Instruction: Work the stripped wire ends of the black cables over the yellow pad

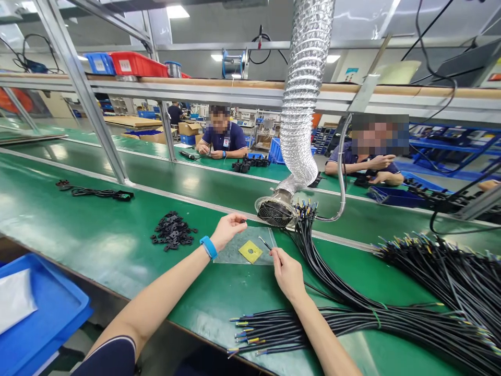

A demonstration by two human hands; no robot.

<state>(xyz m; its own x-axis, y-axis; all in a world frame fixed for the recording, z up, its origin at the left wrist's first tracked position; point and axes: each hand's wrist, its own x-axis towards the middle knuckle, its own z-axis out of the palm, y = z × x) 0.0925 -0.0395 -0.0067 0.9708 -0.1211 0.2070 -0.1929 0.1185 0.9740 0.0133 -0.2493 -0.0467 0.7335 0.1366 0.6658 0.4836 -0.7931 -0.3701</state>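
Observation:
My left hand (230, 230), with a blue band at the wrist, pinches a small black piece (243, 221) between thumb and fingers; its shape is mostly hidden. Lower and to the right, my right hand (288, 271) is closed around a thin black cable (266, 244) whose pale tip points up and left. Between the hands a yellow square pad (250, 251) with a hole in its middle lies on a clear sheet (229, 253). Left of my left hand sits a pile of small black plastic parts (174, 230). Black cables (324, 266) with stripped, coloured wire ends run beside my right hand.
A silver duct (303, 94) hangs down to a round fan (276, 209) just beyond my hands. More cables (438, 271) cover the right side of the green table (129, 245). A corded part (123, 195) lies at left, blue trays (58, 308) below. Two co-workers sit opposite.

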